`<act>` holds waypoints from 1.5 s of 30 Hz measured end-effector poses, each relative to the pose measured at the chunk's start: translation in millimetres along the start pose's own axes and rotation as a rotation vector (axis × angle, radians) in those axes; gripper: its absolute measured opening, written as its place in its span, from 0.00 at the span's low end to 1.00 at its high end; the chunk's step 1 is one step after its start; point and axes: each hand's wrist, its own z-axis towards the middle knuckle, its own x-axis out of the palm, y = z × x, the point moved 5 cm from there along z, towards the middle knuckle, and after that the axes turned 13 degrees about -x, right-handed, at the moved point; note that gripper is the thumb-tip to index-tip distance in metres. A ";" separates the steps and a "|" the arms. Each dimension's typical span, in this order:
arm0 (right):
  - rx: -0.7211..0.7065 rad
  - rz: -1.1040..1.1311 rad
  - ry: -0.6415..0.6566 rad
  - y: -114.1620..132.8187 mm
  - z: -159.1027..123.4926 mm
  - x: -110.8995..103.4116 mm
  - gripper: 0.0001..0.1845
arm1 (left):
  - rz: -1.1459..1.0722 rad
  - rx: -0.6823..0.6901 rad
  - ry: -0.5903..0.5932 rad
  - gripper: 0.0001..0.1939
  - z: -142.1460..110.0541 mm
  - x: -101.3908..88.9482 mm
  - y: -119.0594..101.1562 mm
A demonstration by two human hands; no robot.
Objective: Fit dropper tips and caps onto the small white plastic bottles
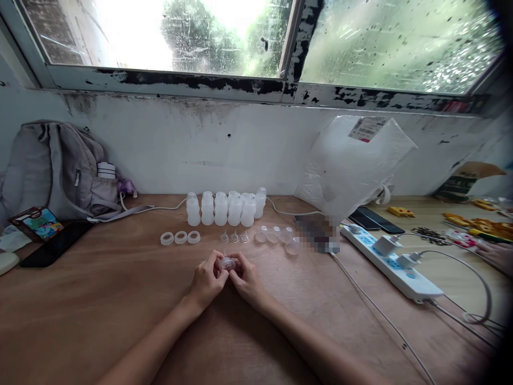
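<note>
A small, clear, round plastic piece [227, 263] sits between my two hands, over the brown wooden tabletop [120, 299].
My left hand [210, 275] and right hand [245, 278] grasp it from either side, thumbs and fingertips closed on it (my fingers hide part of its shape). Just beyond lie three clear, teat-shaped plastic pieces [234, 239], with three white plastic rings [181, 243] to their left and translucent domed plastic caps [273, 235] to their right; behind stand frosted white plastic bottles [220, 209].
</note>
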 end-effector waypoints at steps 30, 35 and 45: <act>0.103 0.076 -0.008 -7.7 0.3 -3.2 0.17 | -0.491 -0.202 0.223 0.11 3.2 12.8 10.7; 0.101 0.050 0.010 -7.7 0.9 -2.8 0.18 | -0.522 -0.230 0.218 0.12 4.7 14.2 15.3; 0.093 0.082 0.063 -7.8 3.8 -0.4 0.17 | -0.493 -0.217 0.178 0.10 4.1 10.9 13.0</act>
